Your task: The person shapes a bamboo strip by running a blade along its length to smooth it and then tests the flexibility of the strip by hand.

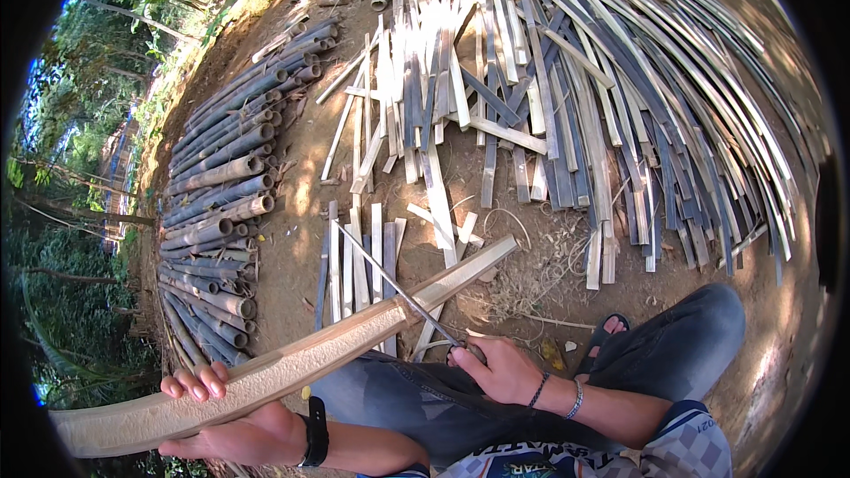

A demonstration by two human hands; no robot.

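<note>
A long, wide split-bamboo strip slants across my lap from lower left up to the right, its pale rough inner face showing. My left hand grips it near the lower end, with the fingers curled over its upper edge and the palm underneath. In my right hand, closed around the handle, is a knife with a long thin blade. The blade crosses the strip toward its far end and points up and left. Beyond the blade, the strip looks narrower and smoother.
Bamboo poles lie stacked at the left. Many split slats spread over the ground ahead and right, with a smaller bunch just past the strip. Thin shavings litter the dirt near my sandalled foot. Greenery borders the far left.
</note>
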